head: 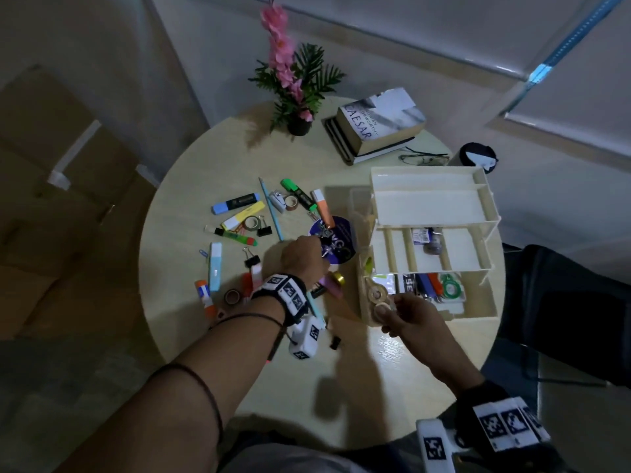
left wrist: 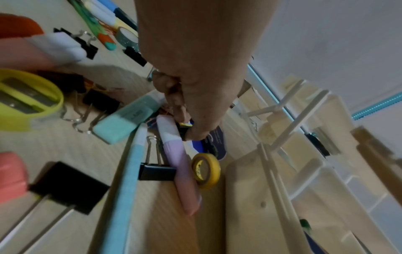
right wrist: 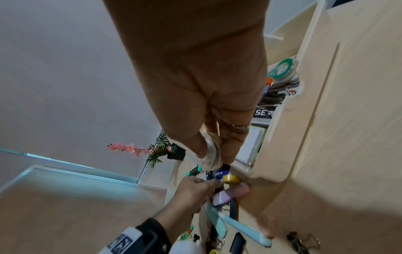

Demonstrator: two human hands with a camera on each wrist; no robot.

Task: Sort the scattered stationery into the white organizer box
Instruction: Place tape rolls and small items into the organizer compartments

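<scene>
The white organizer box [head: 491,268] stands tiered on the right of the round table; its side wall [left wrist: 250,189] is close to my left hand. My right hand [head: 389,307] pinches a clear tape roll [head: 381,307] at the box's front-left corner, above a tray that holds another tape roll. The right wrist view shows the clear tape roll [right wrist: 212,151] between thumb and fingers. My left hand [head: 322,249] reaches over a purple disc [head: 341,240] and pinches a small black binder clip [left wrist: 183,130]. Highlighters [head: 234,203], a blue pencil [head: 271,209] and clips lie scattered to the left.
A yellow tape roll [head: 336,278] and a lilac-pink highlighter [left wrist: 180,163] lie by the box's left side. Books [head: 375,124], a flower pot [head: 298,126] and glasses [head: 423,158] sit at the back. A yellow sharpener [left wrist: 28,98] is near my left wrist.
</scene>
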